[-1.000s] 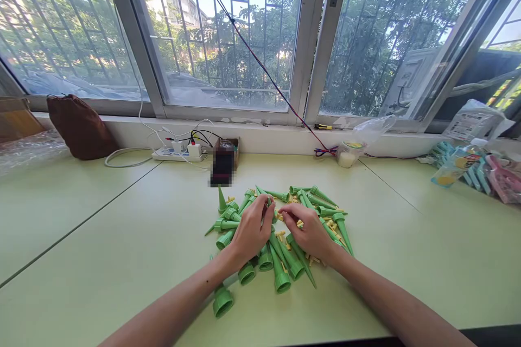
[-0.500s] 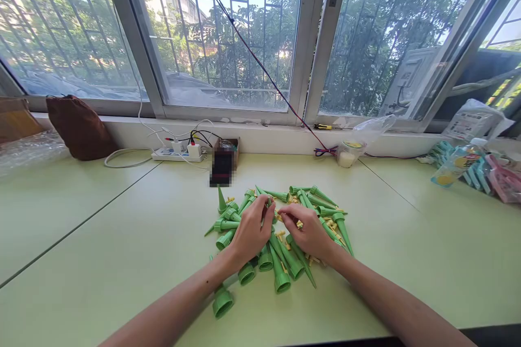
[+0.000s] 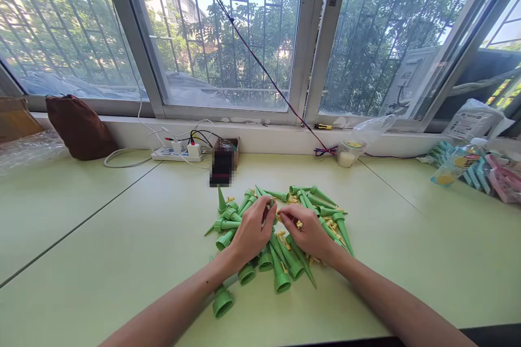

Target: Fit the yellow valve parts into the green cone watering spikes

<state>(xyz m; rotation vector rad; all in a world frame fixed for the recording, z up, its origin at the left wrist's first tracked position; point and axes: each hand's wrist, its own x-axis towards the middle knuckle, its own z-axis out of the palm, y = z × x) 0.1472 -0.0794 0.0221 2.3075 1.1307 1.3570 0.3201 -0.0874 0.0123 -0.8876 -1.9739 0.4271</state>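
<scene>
My left hand [image 3: 253, 230] is closed on a green plastic plant watering spike [image 3: 272, 203], mostly hidden by the fingers. Facing it, my right hand [image 3: 306, 229] pinches a small yellow plastic piece [image 3: 278, 216] close to the spike; whether the two touch I cannot tell. Around and beneath both hands lies a loose pile of green watering spikes [image 3: 281, 276] with hollow, ribbed wide ends. Small yellow pieces [image 3: 331, 226] are scattered among them. One spike [image 3: 222, 302] lies apart at the front left, and another [image 3: 221, 200] stands point up at the back left.
A blurred dark object [image 3: 222, 168] and a small box [image 3: 235, 152] sit behind the pile, with a power strip [image 3: 177, 156] to their left. A brown bag [image 3: 79, 127] is far left. Toward the right are a bagged jar [image 3: 347, 154], a bottle [image 3: 456, 165] and pink items [image 3: 502, 179].
Both hands stay almost in place, with only slight finger movement at the spike. The pile looks the same.
</scene>
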